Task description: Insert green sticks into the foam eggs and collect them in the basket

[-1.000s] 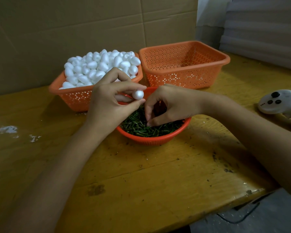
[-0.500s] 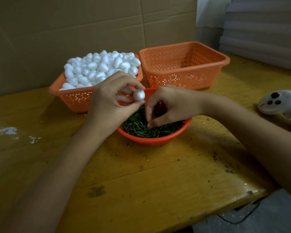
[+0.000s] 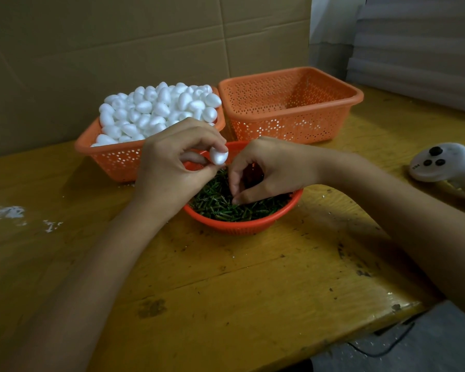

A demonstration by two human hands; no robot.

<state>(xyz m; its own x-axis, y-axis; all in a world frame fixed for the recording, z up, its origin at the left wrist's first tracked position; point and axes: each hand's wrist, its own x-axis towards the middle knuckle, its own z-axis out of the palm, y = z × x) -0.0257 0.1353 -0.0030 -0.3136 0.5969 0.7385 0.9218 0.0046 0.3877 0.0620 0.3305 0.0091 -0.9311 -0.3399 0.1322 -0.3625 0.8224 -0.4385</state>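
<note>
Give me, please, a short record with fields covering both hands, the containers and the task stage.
left hand: pinches one egg above the bowl
right hand: fingers curled down into the sticks; cannot tell whether one is pinched
left basket: heaped with eggs
right basket: no eggs seen inside
stage: no stick seen in the held egg
other: controller on the table, far right

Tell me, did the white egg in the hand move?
No. The foam egg, pinched by the left hand, still hangs over the far-left rim of the round stick bowl, just as before.
</note>
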